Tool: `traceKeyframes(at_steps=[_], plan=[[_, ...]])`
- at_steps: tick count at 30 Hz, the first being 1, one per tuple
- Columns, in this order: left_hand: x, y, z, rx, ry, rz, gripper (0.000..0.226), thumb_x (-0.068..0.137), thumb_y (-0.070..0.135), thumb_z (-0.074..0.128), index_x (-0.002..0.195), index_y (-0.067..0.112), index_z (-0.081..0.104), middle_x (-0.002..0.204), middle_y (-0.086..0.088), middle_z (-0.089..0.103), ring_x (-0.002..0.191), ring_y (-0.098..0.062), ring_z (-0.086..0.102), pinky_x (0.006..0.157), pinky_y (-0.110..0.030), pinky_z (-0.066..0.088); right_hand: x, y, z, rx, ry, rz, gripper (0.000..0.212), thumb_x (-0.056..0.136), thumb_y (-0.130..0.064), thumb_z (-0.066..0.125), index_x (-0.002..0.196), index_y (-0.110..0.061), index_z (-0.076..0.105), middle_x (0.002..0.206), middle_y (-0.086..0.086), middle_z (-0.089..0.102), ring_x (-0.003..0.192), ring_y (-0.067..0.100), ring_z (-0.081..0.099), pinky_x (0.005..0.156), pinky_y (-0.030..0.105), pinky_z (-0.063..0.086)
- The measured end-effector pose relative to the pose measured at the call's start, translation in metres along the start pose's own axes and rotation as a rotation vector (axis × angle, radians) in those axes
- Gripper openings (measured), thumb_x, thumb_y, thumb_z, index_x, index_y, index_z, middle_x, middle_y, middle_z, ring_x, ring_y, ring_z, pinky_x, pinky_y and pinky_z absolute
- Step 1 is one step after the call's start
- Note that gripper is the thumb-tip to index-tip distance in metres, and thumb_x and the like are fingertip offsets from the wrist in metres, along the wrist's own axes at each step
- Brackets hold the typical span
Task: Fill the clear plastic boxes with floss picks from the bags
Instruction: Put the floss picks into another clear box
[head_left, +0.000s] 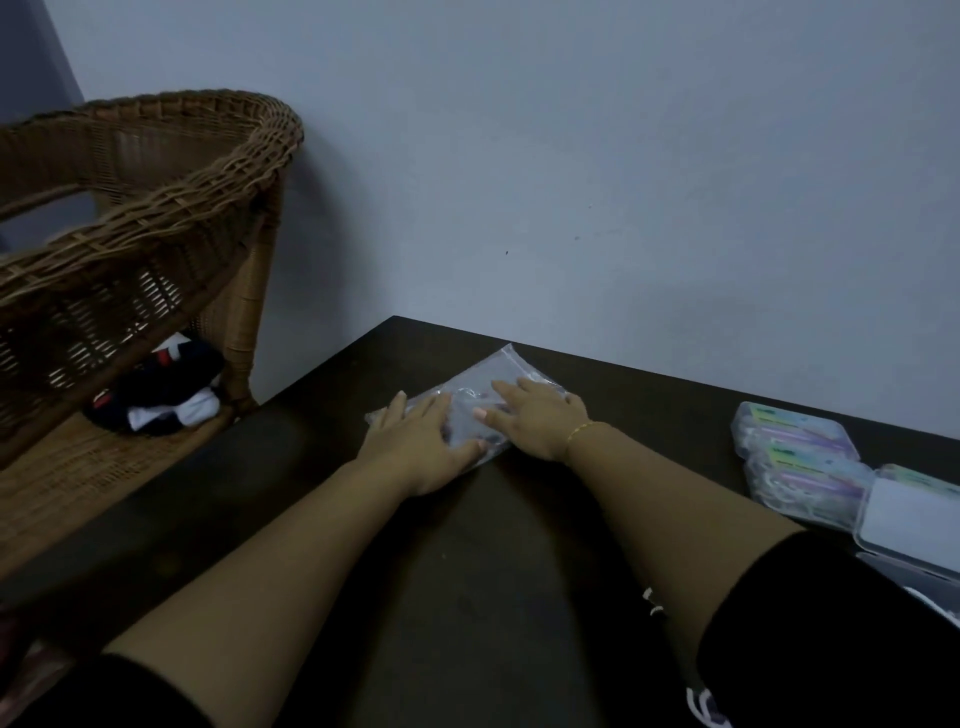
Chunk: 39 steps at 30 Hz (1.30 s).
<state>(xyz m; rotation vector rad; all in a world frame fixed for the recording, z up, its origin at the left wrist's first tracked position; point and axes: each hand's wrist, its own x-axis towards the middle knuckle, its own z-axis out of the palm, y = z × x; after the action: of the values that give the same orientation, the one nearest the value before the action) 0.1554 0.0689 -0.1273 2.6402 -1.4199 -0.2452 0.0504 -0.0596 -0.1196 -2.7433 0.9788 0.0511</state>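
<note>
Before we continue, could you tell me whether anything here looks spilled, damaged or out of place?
Nothing stands out. Both hands rest flat on the bag, which lies on the table; nothing has spilled beside it. The boxes sit together at the right.

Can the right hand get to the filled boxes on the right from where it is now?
Probably yes. The right hand lies flat on the plastic bag, gripping nothing, and the dark table between it and the filled boxes shows bare. Nothing visible blocks a sideways reach.
</note>
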Motion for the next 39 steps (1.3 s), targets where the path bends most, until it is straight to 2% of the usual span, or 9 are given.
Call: traceKeyframes(at_steps=[3, 6, 11, 14, 21, 27, 33, 37, 39], plan=[[-0.003, 0.001, 0.000, 0.040, 0.149, 0.040, 0.084, 0.090, 0.067, 0.035, 0.153, 0.024, 0.001, 0.161, -0.003, 0.003, 0.147, -0.026, -0.004, 0.117, -0.044, -0.001, -0.014, 0.000, -0.014, 0.123, 0.115, -0.022, 0.060, 0.098, -0.052, 0.031, 0.149, -0.023, 0.022, 0.158, 0.005, 0.014, 0.145, 0.022, 0.011, 0.117, 0.046, 0.014], [-0.012, 0.007, -0.005, 0.003, 0.208, 0.046, 0.073, 0.094, 0.064, 0.026, 0.153, 0.026, 0.006, 0.161, -0.002, 0.006, 0.147, -0.023, -0.001, 0.117, -0.043, 0.000, -0.034, 0.005, -0.029, 0.164, 0.112, -0.016, 0.055, 0.100, -0.046, 0.031, 0.148, -0.019, 0.029, 0.157, 0.008, 0.019, 0.145, 0.024, 0.014, 0.116, 0.044, 0.014], [-0.035, 0.024, -0.019, 0.010, 0.207, 0.034, 0.069, 0.094, 0.064, 0.021, 0.152, 0.028, 0.014, 0.160, -0.001, 0.013, 0.147, -0.022, 0.008, 0.117, -0.047, 0.010, -0.062, 0.022, -0.040, 0.199, 0.054, 0.063, 0.044, 0.097, -0.047, 0.037, 0.126, -0.019, 0.055, 0.131, 0.006, 0.052, 0.127, 0.028, 0.044, 0.108, 0.045, 0.034], [-0.053, 0.041, -0.026, 0.011, 0.200, 0.077, 0.069, 0.093, 0.066, 0.023, 0.150, 0.028, 0.018, 0.158, -0.001, 0.018, 0.145, -0.023, 0.015, 0.114, -0.049, 0.012, -0.094, 0.030, -0.049, 0.170, 0.025, 0.073, 0.042, 0.099, -0.039, 0.041, 0.129, -0.013, 0.056, 0.129, 0.009, 0.057, 0.117, 0.024, 0.052, 0.103, 0.038, 0.039], [-0.100, 0.093, -0.023, -0.007, 0.068, 0.280, 0.086, 0.079, 0.081, 0.029, 0.150, 0.032, 0.022, 0.158, 0.002, 0.022, 0.144, -0.021, 0.019, 0.114, -0.050, 0.013, -0.184, 0.049, -0.062, 0.133, -0.005, 0.047, 0.037, 0.098, -0.034, 0.047, 0.127, -0.015, 0.059, 0.132, 0.003, 0.058, 0.117, 0.018, 0.053, 0.097, 0.028, 0.038], [-0.149, 0.140, -0.005, -0.072, -0.191, 0.490, 0.117, 0.055, 0.089, 0.035, 0.152, 0.031, 0.009, 0.161, 0.003, 0.002, 0.147, -0.017, 0.002, 0.117, -0.045, 0.005, -0.263, 0.076, -0.056, 0.106, 0.013, 0.076, 0.041, 0.094, -0.037, 0.053, 0.132, -0.022, 0.054, 0.135, -0.002, 0.054, 0.117, 0.011, 0.051, 0.094, 0.023, 0.037], [-0.174, 0.165, 0.031, 0.108, -0.276, 0.689, 0.130, 0.055, 0.089, 0.054, 0.148, 0.033, -0.018, 0.153, 0.007, -0.032, 0.139, -0.014, -0.033, 0.116, -0.047, -0.015, -0.318, 0.117, -0.048, 0.177, 0.000, 0.217, 0.057, 0.082, -0.040, 0.069, 0.134, -0.027, 0.050, 0.136, -0.006, 0.050, 0.107, 0.006, 0.049, 0.083, 0.019, 0.037], [-0.164, 0.171, 0.044, 0.151, -0.292, 0.678, 0.130, 0.054, 0.088, 0.056, 0.147, 0.038, -0.020, 0.152, 0.008, -0.034, 0.137, -0.013, -0.035, 0.115, -0.047, -0.017, -0.333, 0.142, -0.043, 0.163, -0.034, 0.289, 0.072, 0.072, -0.042, 0.077, 0.136, -0.027, 0.046, 0.130, -0.004, 0.046, 0.113, 0.011, 0.047, 0.092, 0.021, 0.039], [-0.156, 0.174, 0.043, 0.133, -0.299, 0.667, 0.125, 0.056, 0.087, 0.055, 0.147, 0.041, -0.017, 0.154, 0.009, -0.030, 0.139, -0.012, -0.031, 0.115, -0.048, -0.016, -0.332, 0.147, -0.040, 0.140, -0.009, 0.284, 0.069, 0.072, -0.043, 0.077, 0.133, -0.029, 0.049, 0.122, -0.006, 0.045, 0.110, 0.009, 0.046, 0.093, 0.021, 0.040]])
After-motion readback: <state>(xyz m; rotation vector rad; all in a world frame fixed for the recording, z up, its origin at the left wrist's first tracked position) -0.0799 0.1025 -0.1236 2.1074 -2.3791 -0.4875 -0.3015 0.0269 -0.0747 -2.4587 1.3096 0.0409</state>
